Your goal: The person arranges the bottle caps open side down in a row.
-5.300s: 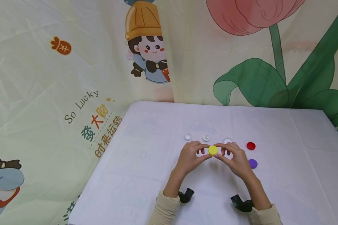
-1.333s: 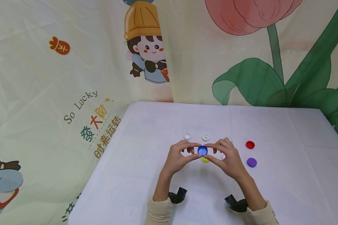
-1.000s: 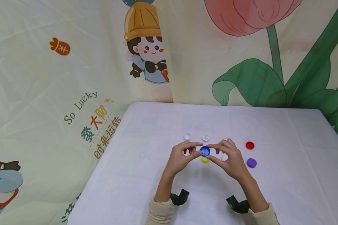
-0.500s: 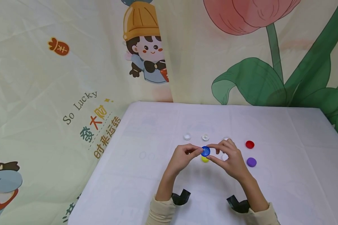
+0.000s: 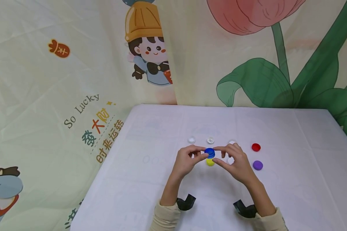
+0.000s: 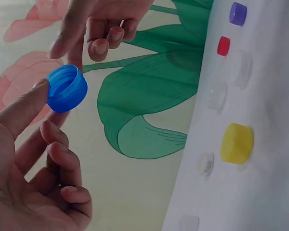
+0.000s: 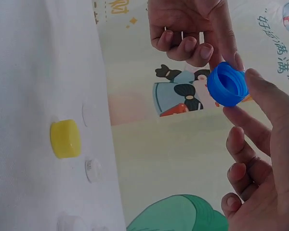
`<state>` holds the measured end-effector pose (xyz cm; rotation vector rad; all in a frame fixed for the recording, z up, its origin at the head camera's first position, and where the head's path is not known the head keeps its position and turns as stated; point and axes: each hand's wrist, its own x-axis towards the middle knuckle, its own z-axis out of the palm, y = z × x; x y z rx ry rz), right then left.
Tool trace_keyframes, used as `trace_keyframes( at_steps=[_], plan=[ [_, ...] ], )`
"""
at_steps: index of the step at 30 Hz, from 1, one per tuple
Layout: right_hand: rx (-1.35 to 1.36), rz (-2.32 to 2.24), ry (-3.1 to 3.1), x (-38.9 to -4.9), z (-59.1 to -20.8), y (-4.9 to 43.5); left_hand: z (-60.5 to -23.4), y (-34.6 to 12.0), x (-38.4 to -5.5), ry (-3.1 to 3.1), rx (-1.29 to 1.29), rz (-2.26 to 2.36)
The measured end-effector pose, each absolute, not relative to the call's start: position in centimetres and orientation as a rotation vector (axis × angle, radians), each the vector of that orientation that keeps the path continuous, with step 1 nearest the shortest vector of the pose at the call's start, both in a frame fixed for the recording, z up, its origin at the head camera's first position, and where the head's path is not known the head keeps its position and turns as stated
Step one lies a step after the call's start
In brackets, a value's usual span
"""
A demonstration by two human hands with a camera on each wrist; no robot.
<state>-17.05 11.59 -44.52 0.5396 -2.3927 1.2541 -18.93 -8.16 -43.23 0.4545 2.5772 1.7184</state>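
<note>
Over the table, a blue bottle cap (image 5: pixel 209 152) hangs between my two hands. My left hand (image 5: pixel 185 163) pinches it, thumb on the near rim and index finger behind. Beside its other edge, my right hand (image 5: pixel 239 165) keeps the index fingertip at the rim; in the left wrist view the right thumb stands off the cap by a small gap. That view shows the ribbed, hollow inside of the blue cap (image 6: pixel 67 94). Below and partly hidden by it in the head view, a yellow bottle cap (image 5: pixel 210 162) sits on the table.
A red cap (image 5: pixel 256 147) and a purple cap (image 5: pixel 257 165) lie to the right of my right hand. Several white caps lie farther back, including one at the left (image 5: pixel 191 139) and one in the middle (image 5: pixel 210 140). A printed cloth (image 5: pixel 196 64) hangs behind the table (image 5: pixel 156 128).
The yellow cap, earlier held by both hands, now sits on the table. The blue cap has turned over from showing its hollow side. My right thumb has come off it.
</note>
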Motion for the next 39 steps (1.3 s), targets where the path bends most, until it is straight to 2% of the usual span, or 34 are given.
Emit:
trace_keyframes(
  at_steps=[4, 11, 19, 27, 39],
  plan=[
    [0.505, 1.275, -2.447, -17.0, -44.5, 11.6, -42.9, -8.2, -18.8, 2.633, 0.561, 1.736],
    [0.502, 1.358, -2.477, -17.0, -44.5, 11.7, -40.0, -8.0, -17.5, 2.684, 0.824, 1.771],
    [0.523, 1.404, -2.46, -17.0, -44.5, 11.5, -39.5, -8.1, -17.3, 2.69, 1.032, 1.722],
    [0.532, 1.423, -2.445, -16.8, -44.4, 11.5, -39.6, -7.9, -17.2, 2.684, 1.104, 1.714],
    [0.557, 1.413, -2.399, -17.0, -44.7, 11.6, -40.7, -8.0, -17.7, 2.718, 1.079, 1.667]
  ],
)
